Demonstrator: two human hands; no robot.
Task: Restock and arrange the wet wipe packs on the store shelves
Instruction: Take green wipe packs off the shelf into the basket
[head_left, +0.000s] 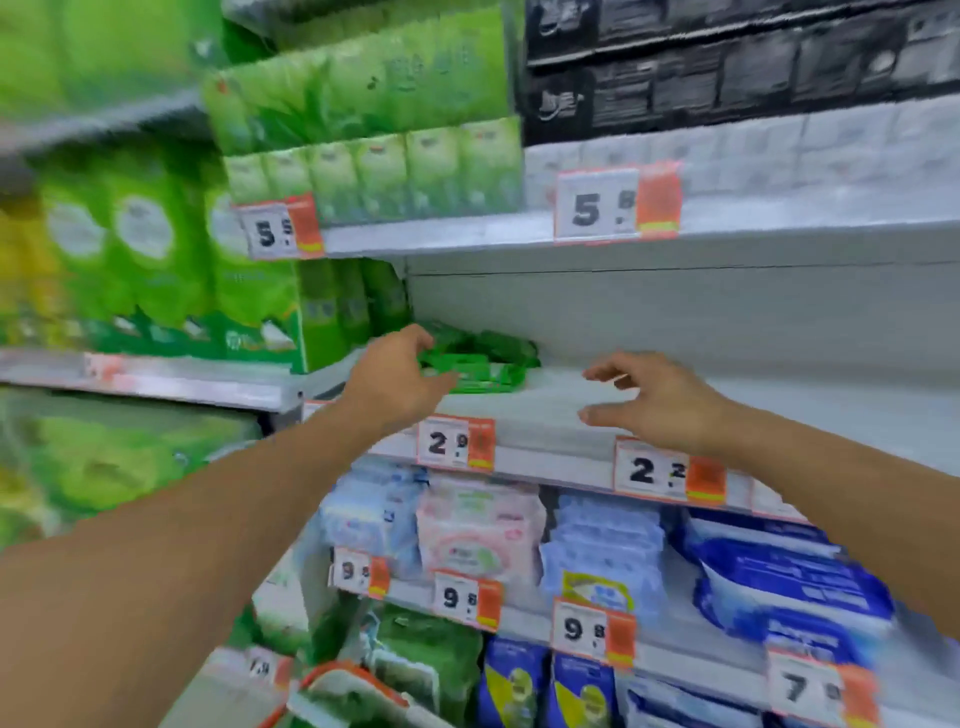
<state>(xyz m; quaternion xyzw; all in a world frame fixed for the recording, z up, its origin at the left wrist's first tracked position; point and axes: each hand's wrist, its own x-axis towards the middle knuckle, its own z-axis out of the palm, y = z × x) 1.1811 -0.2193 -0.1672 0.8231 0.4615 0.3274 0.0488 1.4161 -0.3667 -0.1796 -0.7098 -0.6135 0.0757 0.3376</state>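
Left hand: my left hand (397, 371) reaches over the front edge of the white metal middle shelf (535, 415). Its fingers curl toward the small green plastic wet wipe packs (480, 361) and seem to touch the nearest one. Motion blur stops me telling whether they actually grip it.

Right hand: my right hand (657, 402) hovers just above the same shelf, to the right of the packs and apart from them. The fingers are spread and loosely bent, thumb low, holding nothing.

Wet wipe packs: a small heap lies flat at the left end of the middle shelf, near the back wall. Tall green tissue bundles (317, 312) stand just beside it on the left.

Price tags: two white-and-orange price tags (456, 443) hang on the front edge, one below each hand. The digits are partly blurred.

Shelf above: green pocket tissue packs (384, 179) stand in a row, with black boxes (727, 73) to their right.

Shelf below: pale blue, pink and dark blue soft wipe packs (483, 530) lie side by side.
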